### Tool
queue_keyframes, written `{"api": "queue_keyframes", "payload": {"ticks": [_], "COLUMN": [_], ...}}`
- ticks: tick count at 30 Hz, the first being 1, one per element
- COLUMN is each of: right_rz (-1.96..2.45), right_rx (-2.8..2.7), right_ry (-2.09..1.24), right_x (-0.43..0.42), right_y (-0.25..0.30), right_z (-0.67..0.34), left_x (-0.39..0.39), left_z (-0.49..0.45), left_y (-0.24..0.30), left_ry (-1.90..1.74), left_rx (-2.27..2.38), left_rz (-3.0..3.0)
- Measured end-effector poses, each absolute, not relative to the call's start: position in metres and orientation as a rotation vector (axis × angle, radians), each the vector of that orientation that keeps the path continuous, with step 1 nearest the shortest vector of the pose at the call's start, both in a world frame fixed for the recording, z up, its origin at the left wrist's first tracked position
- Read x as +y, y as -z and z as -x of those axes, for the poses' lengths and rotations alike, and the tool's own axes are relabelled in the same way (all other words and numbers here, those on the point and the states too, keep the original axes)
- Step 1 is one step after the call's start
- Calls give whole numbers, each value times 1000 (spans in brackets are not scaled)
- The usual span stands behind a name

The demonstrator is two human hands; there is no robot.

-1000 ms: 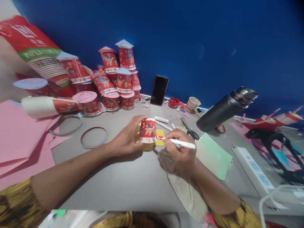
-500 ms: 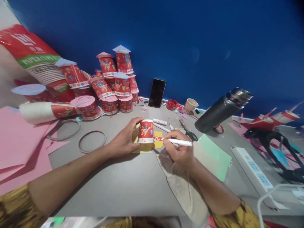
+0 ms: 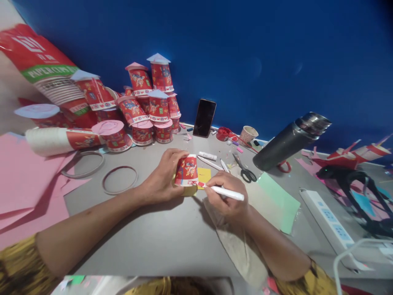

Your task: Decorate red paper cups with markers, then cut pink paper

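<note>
My left hand (image 3: 164,176) is wrapped around a red printed paper cup (image 3: 186,170), held upside down with its white rim at the bottom. In my right hand (image 3: 229,194) is a white marker (image 3: 229,193), its red tip end at the cup's rim on the right. Red marks show on that white band. Yellow paper (image 3: 203,177) lies behind the cup. A capped white marker (image 3: 207,156) and a pair of black-handled scissors (image 3: 248,175) lie just beyond my hands. Under my right wrist is a pale cloth (image 3: 242,250).
Stacked paper cups (image 3: 159,108) with paper cone tops stand at the back left. Two rings (image 3: 119,180) and pink paper (image 3: 30,180) lie left. A phone (image 3: 204,118) leans on the blue wall. At right are a dark flask (image 3: 285,141), green paper (image 3: 278,200) and a power strip (image 3: 327,221).
The cup has shifted slightly left and tilted in my left hand. My right hand has turned a little and moved slightly lower with the marker. More red marks show along the rim.
</note>
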State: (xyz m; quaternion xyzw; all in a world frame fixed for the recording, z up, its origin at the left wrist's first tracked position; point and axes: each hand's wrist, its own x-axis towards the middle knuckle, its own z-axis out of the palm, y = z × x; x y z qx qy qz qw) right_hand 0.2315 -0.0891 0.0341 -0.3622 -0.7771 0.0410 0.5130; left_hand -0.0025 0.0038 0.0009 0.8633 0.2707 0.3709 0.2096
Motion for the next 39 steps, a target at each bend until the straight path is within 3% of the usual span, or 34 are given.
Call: {"api": "queue_keyframes", "payload": {"ticks": [10,39], "right_rz": [1105,921], "right_rx": [-1670,-1858], "right_ry": [-96,-79], "right_x": [-84,-85], "right_y": [-32,-34], "right_z": [-245,-240], "left_x": [11,11], "left_z": [0,0], "left_y": [4,4], "left_ry": [-873,-831], "left_rx": [844,884], "left_rz": [-2160,-2139]}}
